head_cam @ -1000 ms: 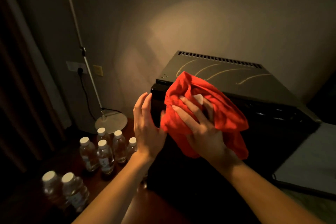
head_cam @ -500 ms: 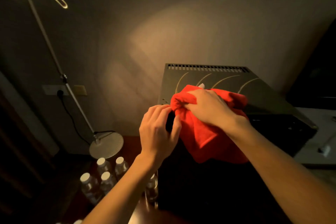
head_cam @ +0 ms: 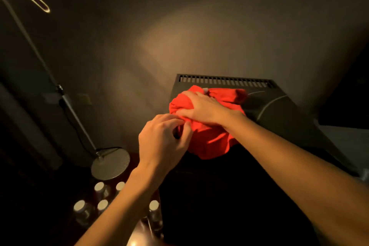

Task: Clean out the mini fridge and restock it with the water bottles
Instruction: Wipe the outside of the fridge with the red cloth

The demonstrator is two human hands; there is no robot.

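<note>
Water bottles [head_cam: 99, 204] are stood on the floor at lower left, just beside the mini fridge [head_cam: 279, 110]. The red cloth [head_cam: 209, 136], bunched over the fridge's front top edge, is pinched by the curled left hand [head_cam: 161, 142] and pressed flat under the right hand [head_cam: 205, 108]. Cleaning is judged under way; the wipe is to be carried across the top, restocking not yet begun.

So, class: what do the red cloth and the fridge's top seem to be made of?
Red cloth: soft woven or terry fabric, matte; it bunches and folds under the right hand.
Fridge top: probably painted metal or hard plastic, dull grey, rigid, with vent slots and wipe streaks.
</note>
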